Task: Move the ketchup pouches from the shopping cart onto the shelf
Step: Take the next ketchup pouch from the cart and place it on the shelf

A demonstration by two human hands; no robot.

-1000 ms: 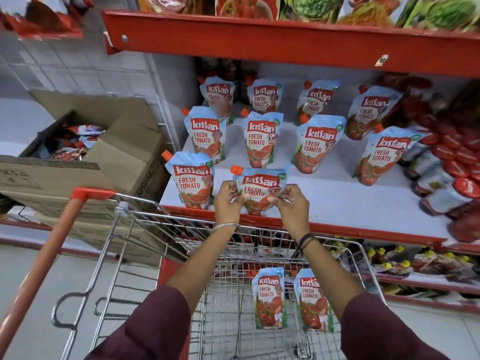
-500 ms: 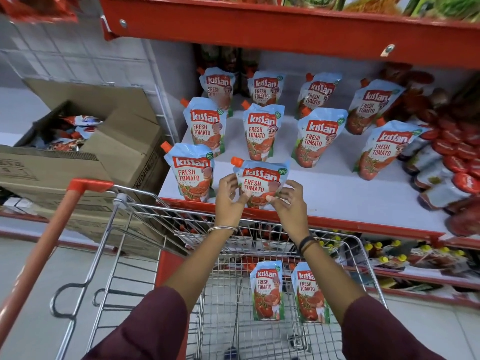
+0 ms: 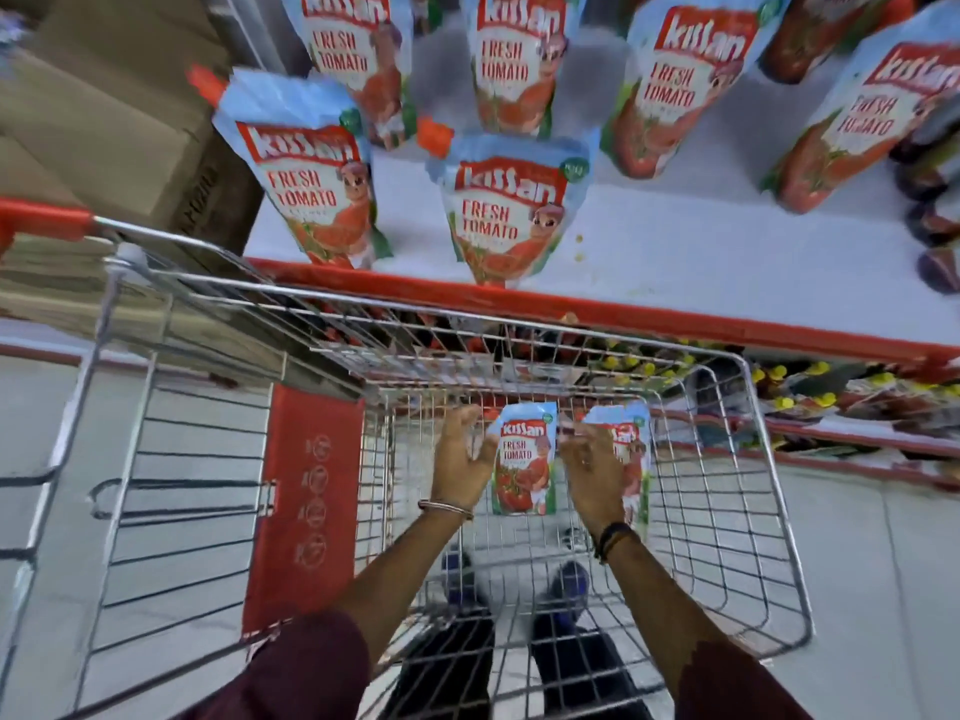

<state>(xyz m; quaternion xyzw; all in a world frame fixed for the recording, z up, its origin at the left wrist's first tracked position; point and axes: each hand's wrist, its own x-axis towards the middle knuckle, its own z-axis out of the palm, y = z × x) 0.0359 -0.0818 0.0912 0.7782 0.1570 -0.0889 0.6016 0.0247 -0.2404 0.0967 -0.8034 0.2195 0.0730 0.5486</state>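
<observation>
Two ketchup pouches lie in the wire shopping cart. One pouch lies between my hands, and the second pouch is partly hidden behind my right hand. My left hand is down in the cart with fingers spread, just left of the first pouch. My right hand hovers open at that pouch's right edge, over the second one. On the white shelf above stand several ketchup pouches, the nearest one upright at the red front edge.
A cardboard box sits left of the shelf. The cart's red handle and red child-seat flap are at the left. Dark bottles crowd the shelf's right end. A lower shelf holds yellow-capped items.
Both hands let go of the pouch standing at the shelf's front edge and dropped down into the cart, beside the two remaining pouches. The camera tilted down.
</observation>
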